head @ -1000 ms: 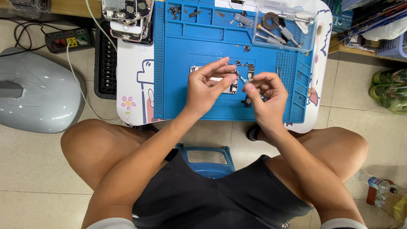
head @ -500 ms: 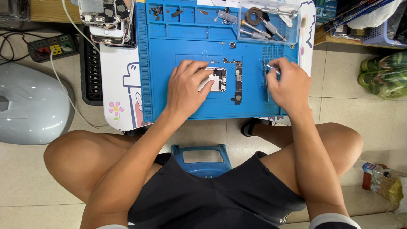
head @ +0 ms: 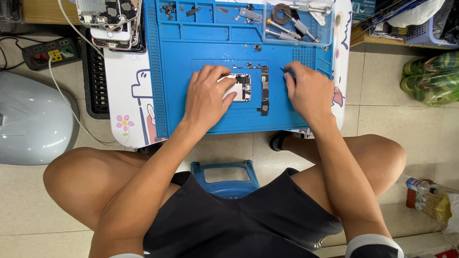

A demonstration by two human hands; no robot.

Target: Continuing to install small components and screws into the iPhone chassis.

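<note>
Looking down on a blue work mat (head: 201, 124) spread across a low table (head: 126, 95) with cartoon print. The left hand (head: 206, 98) lies palm-down on the mat, fingers curled over a small metal plate (head: 239, 87) at mid-mat, pressing on it rather than lifting it. Just to the right of that plate lies a narrow dark circuit board (head: 264, 88), flat on the mat and touched by neither hand. The right hand (head: 308, 93) sits at the mat's right side, fingers pinched on a thin dark tool (head: 287, 71); it looks like tweezers, though only the tip shows. Up top right, a clear tray (head: 322, 36) holds screwdrivers and a ring-shaped part. At the top left edge sits a stack of opened phones (head: 112, 21). A blue stool (head: 224, 177) shows between the knees.
</note>
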